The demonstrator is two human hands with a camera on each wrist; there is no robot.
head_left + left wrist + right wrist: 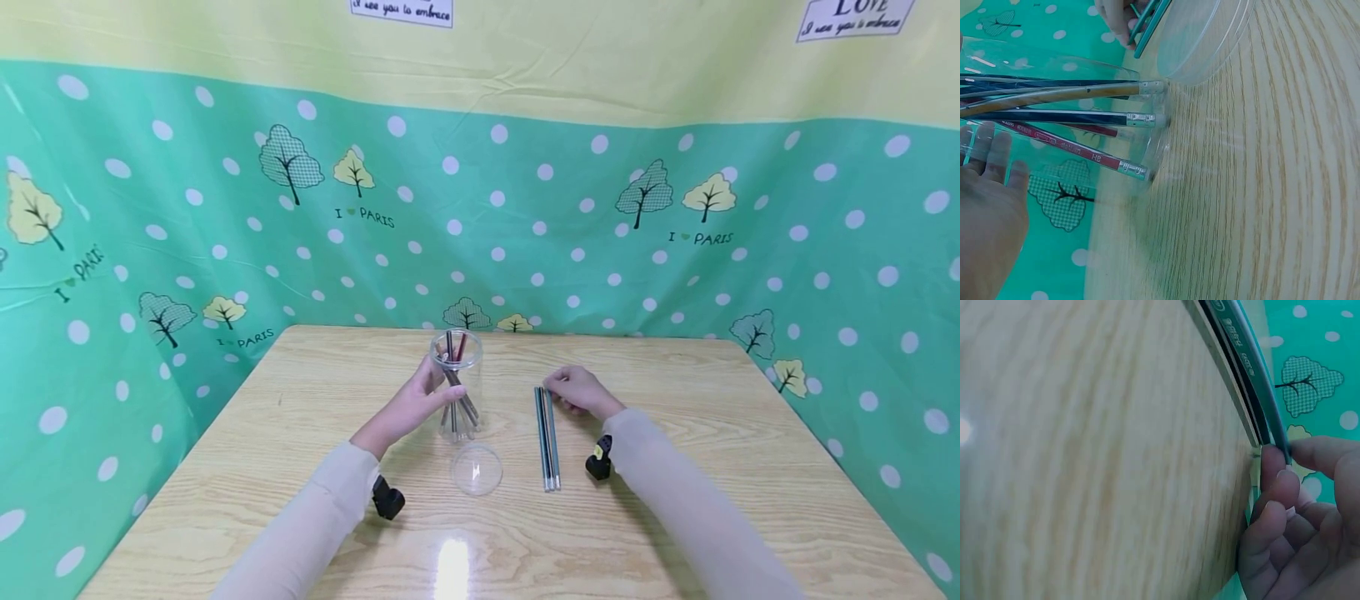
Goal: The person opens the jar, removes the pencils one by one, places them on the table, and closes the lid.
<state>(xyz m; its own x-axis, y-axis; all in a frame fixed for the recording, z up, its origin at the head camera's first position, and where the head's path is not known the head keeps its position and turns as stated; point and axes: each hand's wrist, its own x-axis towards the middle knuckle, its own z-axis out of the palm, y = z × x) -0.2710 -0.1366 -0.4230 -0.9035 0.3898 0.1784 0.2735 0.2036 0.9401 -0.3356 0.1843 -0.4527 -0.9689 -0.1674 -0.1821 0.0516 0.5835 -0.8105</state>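
Note:
My left hand (412, 406) grips a clear jar (477, 353) that stands on the table, thumb in front and fingers around the far side. Inside lean several pencils (452, 392); the left wrist view shows a red pencil (1072, 146), a dark one and a yellowish one with metal-banded ends. To the jar's right, a few pencils (548, 442) lie side by side on the wood. My right hand (581, 390) pinches the far end of the rightmost, a teal pencil (1254, 369), between fingertips. The other fingers are curled beneath.
A round clear lid (477, 469) lies on the wooden table (315, 500), just in front of the jar. Behind and on both sides hangs a green and yellow printed cloth (420, 275). A black wrist camera (387, 498) sits at the left sleeve, another camera (599, 458) at the right.

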